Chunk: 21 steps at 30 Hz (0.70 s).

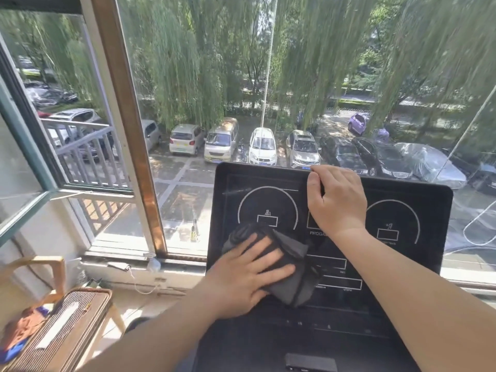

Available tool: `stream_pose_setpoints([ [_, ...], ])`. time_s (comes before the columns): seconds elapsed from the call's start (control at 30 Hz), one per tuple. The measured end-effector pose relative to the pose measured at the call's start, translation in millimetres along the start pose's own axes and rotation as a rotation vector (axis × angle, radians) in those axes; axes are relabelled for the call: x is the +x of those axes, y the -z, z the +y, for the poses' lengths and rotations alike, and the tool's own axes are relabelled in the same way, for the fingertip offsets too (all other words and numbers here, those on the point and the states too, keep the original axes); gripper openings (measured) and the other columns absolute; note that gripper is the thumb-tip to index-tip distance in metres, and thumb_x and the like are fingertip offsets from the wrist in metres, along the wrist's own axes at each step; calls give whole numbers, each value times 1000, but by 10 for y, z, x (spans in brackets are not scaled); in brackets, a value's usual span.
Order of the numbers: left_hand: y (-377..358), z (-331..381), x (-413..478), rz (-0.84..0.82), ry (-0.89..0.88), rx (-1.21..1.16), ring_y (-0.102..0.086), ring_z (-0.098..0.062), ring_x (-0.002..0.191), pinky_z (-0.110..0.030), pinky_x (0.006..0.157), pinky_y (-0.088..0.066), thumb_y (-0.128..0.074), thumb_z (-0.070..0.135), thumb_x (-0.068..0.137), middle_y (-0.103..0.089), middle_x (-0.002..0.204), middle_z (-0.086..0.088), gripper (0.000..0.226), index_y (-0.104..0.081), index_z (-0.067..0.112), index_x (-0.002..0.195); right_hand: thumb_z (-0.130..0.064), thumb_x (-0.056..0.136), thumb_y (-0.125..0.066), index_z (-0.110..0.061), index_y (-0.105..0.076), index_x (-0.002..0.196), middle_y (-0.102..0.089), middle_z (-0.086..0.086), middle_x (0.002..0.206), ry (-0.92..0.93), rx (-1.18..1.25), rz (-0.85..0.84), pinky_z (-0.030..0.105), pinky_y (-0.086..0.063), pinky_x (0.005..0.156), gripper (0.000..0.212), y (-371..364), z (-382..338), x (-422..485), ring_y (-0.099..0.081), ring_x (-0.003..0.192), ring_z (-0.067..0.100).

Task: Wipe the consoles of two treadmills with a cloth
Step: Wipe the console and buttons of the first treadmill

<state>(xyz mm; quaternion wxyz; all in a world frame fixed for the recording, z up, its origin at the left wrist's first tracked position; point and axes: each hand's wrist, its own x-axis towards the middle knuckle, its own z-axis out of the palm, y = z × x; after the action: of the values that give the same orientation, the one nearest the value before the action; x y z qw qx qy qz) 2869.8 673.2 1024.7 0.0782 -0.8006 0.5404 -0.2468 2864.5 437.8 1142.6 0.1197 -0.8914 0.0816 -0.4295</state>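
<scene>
A black treadmill console (pixel 418 210) with two white dial outlines fills the lower middle of the head view. A dark grey cloth (pixel 291 275) lies crumpled on its lower left part. My left hand (pixel 249 275) presses flat on the cloth with fingers spread. My right hand (pixel 335 200) grips the console's top edge near its middle, fingers curled over the rim. Only this one console is in view.
A large window (pixel 268 76) stands right behind the console, with trees and parked cars outside. An open window sash (pixel 24 167) swings in at the left. A wooden chair (pixel 53 315) with cloths on its seat sits at the lower left.
</scene>
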Motion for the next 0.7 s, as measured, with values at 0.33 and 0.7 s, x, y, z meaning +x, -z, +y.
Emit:
stream_pose_setpoints([
  [0.33, 154, -184, 213, 159, 683, -232, 24, -33, 156, -62, 122, 13, -39, 54, 102, 19, 172, 0, 71, -5, 40, 164, -35, 104, -41, -16, -73, 125, -75, 3, 120, -7, -17, 12, 42, -32, 120, 43, -27, -15, -14, -58, 120, 27],
  [0.7, 329, -699, 79, 90, 316, 1, -18, -30, 158, -61, 125, -9, -42, 50, 99, -29, 169, 1, 65, -27, 40, 161, -40, 105, -33, -23, -60, 145, -60, -8, 147, -15, 86, -233, 29, -19, 123, 52, 252, 29, 49, -43, 141, 12],
])
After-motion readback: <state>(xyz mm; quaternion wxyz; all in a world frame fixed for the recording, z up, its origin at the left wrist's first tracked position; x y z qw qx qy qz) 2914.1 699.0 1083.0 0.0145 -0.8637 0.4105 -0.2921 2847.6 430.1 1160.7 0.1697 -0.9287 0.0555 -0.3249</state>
